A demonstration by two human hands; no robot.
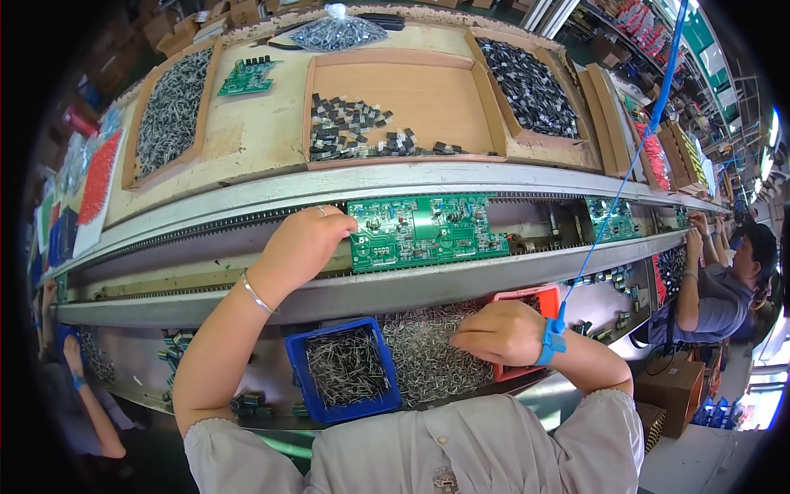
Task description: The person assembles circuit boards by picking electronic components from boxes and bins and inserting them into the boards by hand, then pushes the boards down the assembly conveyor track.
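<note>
- Fingers of my left hand (300, 243) rest curled on the left edge of the green circuit board (421, 231); I touch it at its lower left corner but cannot tell whether I pinch anything small there.
- My left wrist wears a thin silver bangle (257, 294), and a ring sits on one finger.
- That circuit board lies flat in the conveyor track (206, 222), between its two long grey rails, straight ahead of me.
- My right hand (498, 331) is loosely closed, knuckles up, over the loose heap of metal wire parts (428, 354) on the counter (132, 362); whether it has hold of any I cannot tell.
- A blue wrist strap (550, 342) circles my right wrist, and its blue cord (634, 156) runs up and away to the right.
- Just left of the heap stands a blue bin (346, 370) filled with the same kind of thin metal pieces; an orange bin (539, 298) sits partly hidden behind my right hand.
- Beyond the track, cardboard trays (403, 103) hold small black components.
- A second green board (611, 219) rides the track further right, near another person (724, 288) working there.
</note>
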